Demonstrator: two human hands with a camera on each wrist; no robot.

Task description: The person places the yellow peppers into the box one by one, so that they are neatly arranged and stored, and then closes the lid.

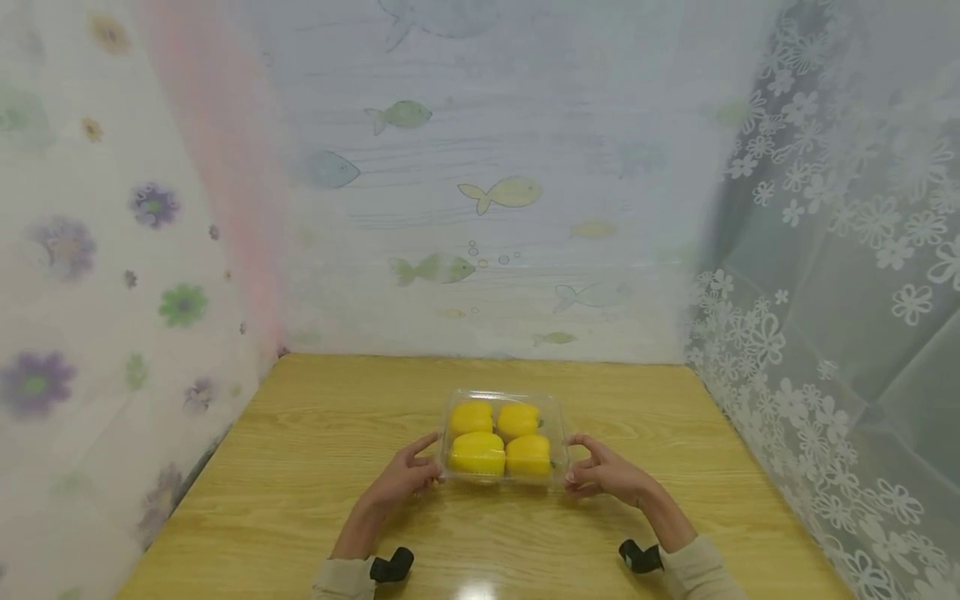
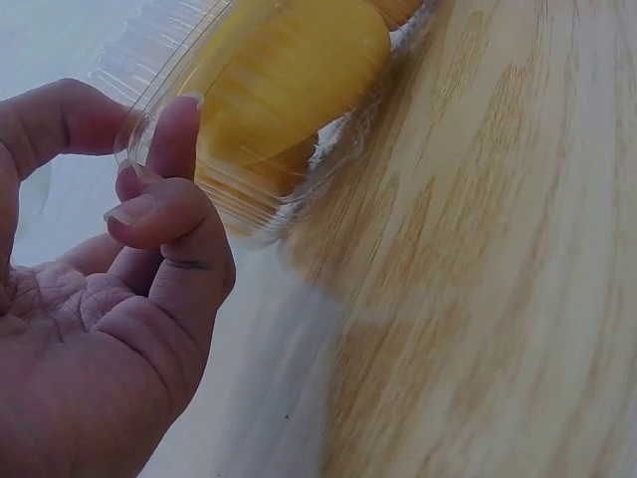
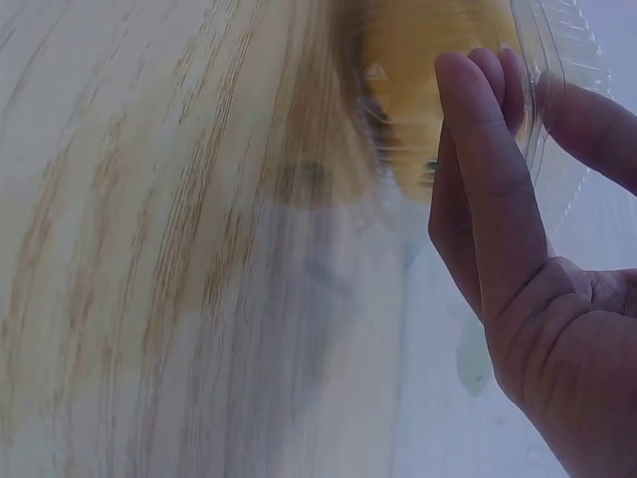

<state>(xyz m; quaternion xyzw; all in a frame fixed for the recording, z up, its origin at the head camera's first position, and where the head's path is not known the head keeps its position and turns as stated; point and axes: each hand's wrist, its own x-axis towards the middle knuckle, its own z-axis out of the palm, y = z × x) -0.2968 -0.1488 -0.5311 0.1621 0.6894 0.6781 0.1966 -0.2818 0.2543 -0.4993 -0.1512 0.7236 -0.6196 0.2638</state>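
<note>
A clear plastic clamshell container is held over the wooden table, and inside it lie several yellow bell-pepper-like pieces, a few showing a small dark green stem. At its left side my left hand pinches the flange between thumb and fingers. My right hand grips the opposite edge the same way. Seen from the left wrist, the ribbed plastic wall runs beside the curled fingers. In the right wrist view, thumb and fingers close on the rim from both faces.
The wood-grain table reaches back to a sheet with painted fish. A flower-print sheet hangs along the left, a sheer floral curtain along the right. Black wrist devices sit at both sleeves.
</note>
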